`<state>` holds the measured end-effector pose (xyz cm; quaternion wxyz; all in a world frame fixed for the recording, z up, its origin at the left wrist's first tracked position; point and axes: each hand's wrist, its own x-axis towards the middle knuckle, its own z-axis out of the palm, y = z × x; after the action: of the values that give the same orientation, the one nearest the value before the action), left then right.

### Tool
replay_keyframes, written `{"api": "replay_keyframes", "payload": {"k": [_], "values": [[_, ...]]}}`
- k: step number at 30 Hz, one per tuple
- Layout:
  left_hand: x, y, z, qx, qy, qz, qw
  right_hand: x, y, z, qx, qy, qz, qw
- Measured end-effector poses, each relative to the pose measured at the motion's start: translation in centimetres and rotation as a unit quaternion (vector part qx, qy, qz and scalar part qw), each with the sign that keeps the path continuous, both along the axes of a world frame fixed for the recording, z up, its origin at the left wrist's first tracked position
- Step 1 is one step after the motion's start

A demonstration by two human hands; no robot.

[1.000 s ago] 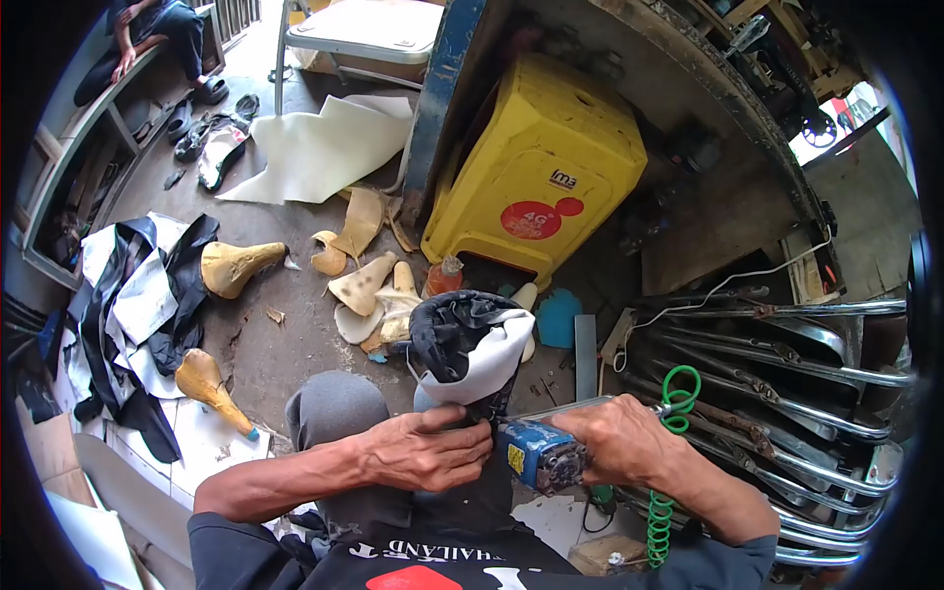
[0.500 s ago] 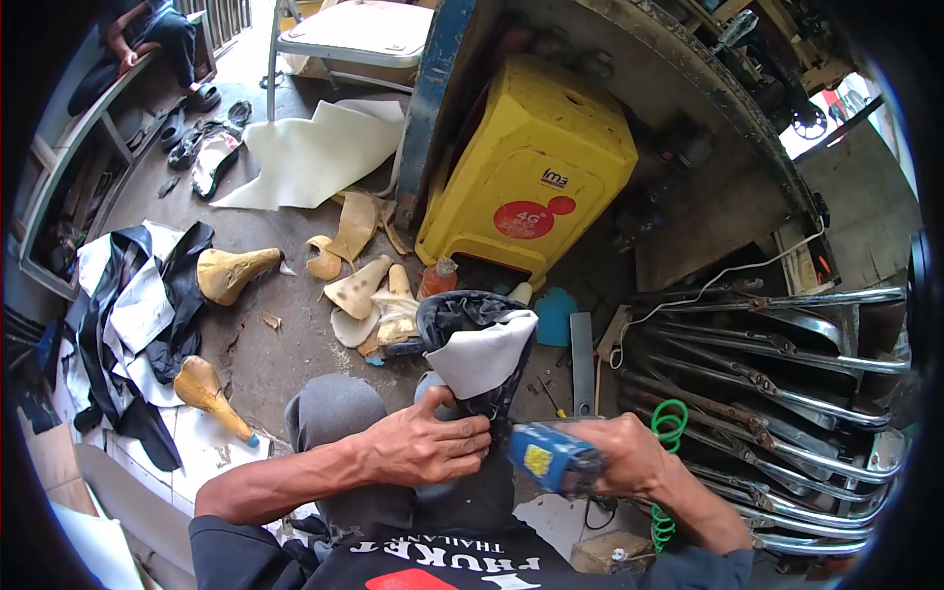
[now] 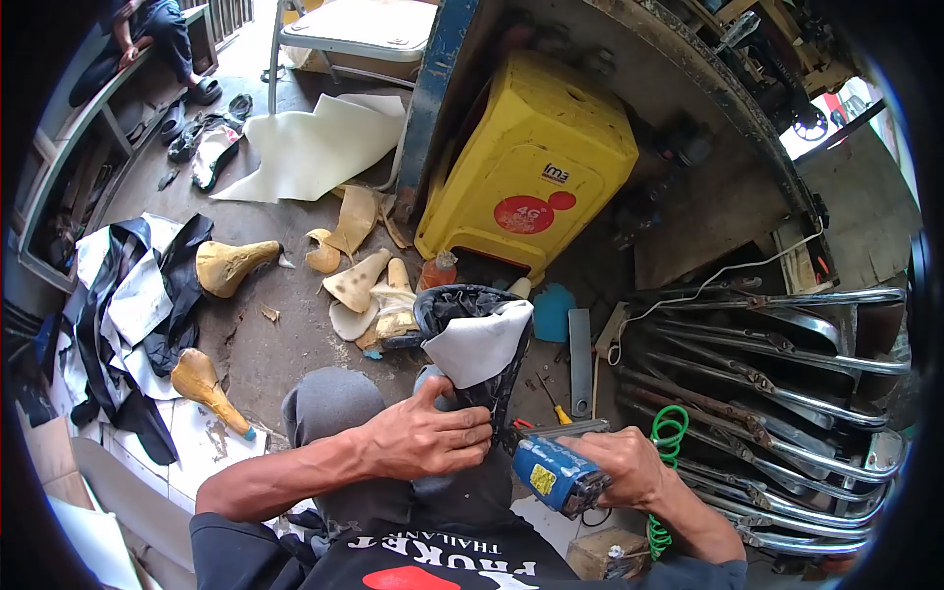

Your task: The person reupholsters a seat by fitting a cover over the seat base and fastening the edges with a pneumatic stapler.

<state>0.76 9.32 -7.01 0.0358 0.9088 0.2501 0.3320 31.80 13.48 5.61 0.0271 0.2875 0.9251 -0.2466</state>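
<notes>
A seat with a black cover lies across my lap, its underside toward me. Its white-backed flap is folded over on top. My left hand grips the near end of the cover, thumb up and fingers curled over the edge. My right hand is wrapped round a blue air staple gun with a yellow label. The gun's nose sits just right of the seat's near end; whether it touches is hard to tell. A green coiled hose hangs beside my right wrist.
Yellow saddle-shaped pieces and black-and-white material lie at left. Foam scraps and an orange bottle are ahead. Beyond them stands a yellow plastic stool. Stacked metal chair frames fill the right. A person sits far left.
The staple gun has turned and shifted slightly down and right, so its grey top now shows. My left hand stays on the cover, and the seat has barely moved.
</notes>
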Motion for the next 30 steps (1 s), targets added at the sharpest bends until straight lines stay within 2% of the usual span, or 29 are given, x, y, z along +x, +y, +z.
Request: {"api": "replay_keyframes", "payload": {"k": [3,11,19,21,26,28,29,30], "values": [[0.1,0.0,0.0,-0.006,0.005,-0.002,1.0,-0.1,-0.1,-0.1,0.005,-0.015,0.008,1.0],[1.0,0.2,-0.2,0.037,-0.001,-0.006,0.999,-3.0,-0.8,1.4,0.028,-0.153,0.02,0.988],[1.1,0.5,-0.7,0.044,-0.015,-0.013,0.999,-3.5,-1.0,1.7,0.04,-0.154,0.02,0.987],[1.1,0.6,-0.9,0.042,-0.013,-0.016,0.999,-4.1,-1.1,1.9,0.028,-0.201,0.002,0.979],[0.8,0.8,-0.2,0.013,0.014,-0.021,1.0,-2.8,-1.0,0.1,0.064,-0.134,0.016,0.989],[0.4,0.9,-0.1,-0.003,0.023,-0.027,0.999,-1.7,-0.7,-0.1,0.035,-0.034,0.01,0.999],[0.0,0.9,0.0,-0.026,0.001,-0.023,0.999,-0.6,-0.9,-0.8,0.03,-0.031,0.007,0.999],[-0.2,0.9,0.0,-0.048,-0.023,-0.017,0.998,1.0,-1.2,-2.2,0.023,0.062,-0.049,0.997]]}}
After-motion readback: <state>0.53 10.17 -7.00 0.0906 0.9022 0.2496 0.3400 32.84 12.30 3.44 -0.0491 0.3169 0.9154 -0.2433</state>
